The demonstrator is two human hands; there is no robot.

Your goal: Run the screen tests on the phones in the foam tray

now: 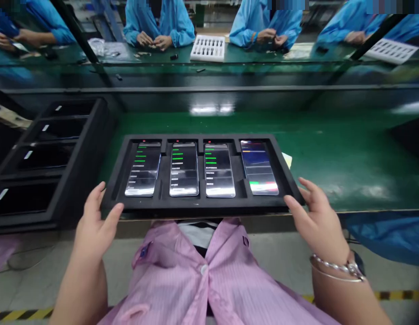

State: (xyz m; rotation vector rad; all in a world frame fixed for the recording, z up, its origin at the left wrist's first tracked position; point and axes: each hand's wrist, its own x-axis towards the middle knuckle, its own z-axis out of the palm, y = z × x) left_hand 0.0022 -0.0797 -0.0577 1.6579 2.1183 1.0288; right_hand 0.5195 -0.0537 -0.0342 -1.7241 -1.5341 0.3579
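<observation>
A black foam tray (196, 204) lies level at the near edge of the green bench, with several smartphones in its compartments. My left hand (95, 225) grips the tray's left end, thumb on the near rim and fingers around the outer side. At the opposite end my right hand (314, 221) holds the right near corner in the same way. Three phones, among them the second phone (184, 169), have lit screens with green bars and lines of text. The rightmost phone (259, 167) shows a dark blue screen with a green and red strip at its lower end.
More black trays (55, 198) with dark phones stand at the left. Beyond a rail, co-workers in blue sleeves (180, 22) handle small parts beside a white tray (207, 48). The green bench (341, 167) extends right, with a dark object (411, 137) at its end.
</observation>
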